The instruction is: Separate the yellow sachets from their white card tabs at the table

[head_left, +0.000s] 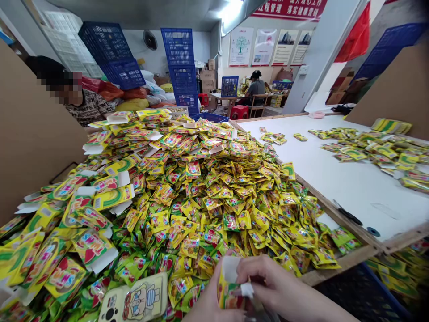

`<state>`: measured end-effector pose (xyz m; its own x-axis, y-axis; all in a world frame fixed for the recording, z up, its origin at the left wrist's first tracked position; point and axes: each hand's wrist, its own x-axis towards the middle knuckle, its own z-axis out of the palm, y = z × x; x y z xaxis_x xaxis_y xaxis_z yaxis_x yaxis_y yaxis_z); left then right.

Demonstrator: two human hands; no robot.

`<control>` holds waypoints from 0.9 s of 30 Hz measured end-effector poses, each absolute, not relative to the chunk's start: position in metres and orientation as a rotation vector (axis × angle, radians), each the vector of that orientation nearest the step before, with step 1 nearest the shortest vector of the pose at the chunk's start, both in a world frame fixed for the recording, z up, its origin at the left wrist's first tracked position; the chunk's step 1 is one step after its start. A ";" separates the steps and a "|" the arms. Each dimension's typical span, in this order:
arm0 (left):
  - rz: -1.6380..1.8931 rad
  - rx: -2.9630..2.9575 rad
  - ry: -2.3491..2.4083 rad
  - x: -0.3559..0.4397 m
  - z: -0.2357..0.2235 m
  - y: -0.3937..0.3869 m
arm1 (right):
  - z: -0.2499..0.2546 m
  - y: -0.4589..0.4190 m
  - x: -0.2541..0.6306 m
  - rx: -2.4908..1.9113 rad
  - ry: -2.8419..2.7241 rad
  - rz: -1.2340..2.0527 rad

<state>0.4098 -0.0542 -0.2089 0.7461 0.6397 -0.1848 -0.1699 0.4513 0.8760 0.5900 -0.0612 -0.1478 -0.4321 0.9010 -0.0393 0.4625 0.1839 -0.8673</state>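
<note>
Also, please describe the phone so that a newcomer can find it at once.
Go to the big heap of yellow and green packets. At its near edge, left of the left hand, the phone lies camera side up. Its pale case shows a cartoon figure with blue stripes, unlike the fruit-printed packets around.

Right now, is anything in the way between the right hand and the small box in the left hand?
Nothing visible stands between them: the right hand has its fingers at the open end of the small box, held by the left hand. The packets lie beyond.
</note>
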 end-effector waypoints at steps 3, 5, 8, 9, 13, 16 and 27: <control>0.663 1.291 0.757 0.400 -0.204 -0.046 | -0.135 -0.050 0.641 -1.434 -1.918 0.557; 0.780 1.595 1.097 0.388 -0.201 -0.033 | -0.122 -0.039 0.684 -1.710 -1.778 -0.103; 0.824 1.881 1.463 0.377 -0.204 -0.006 | -0.119 -0.028 0.710 -2.086 -1.585 -0.627; 0.808 1.941 1.513 0.377 -0.207 0.002 | -0.126 -0.026 0.703 -2.098 -1.638 -0.581; 0.736 2.072 1.544 0.388 -0.216 0.021 | -0.181 -0.031 0.619 -1.899 -2.033 0.068; 0.714 2.076 1.538 0.384 -0.217 0.021 | -0.211 -0.038 0.568 -1.838 -2.168 0.208; 1.120 1.001 1.282 0.346 -0.216 0.028 | -0.204 -0.008 0.621 -1.703 -1.960 0.164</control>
<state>0.3459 0.0277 -0.2160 -0.0357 0.9799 -0.1963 -0.0629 0.1938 0.9790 0.6211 -0.0079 -0.2037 -0.0616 0.9484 0.3109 0.8836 0.1967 -0.4249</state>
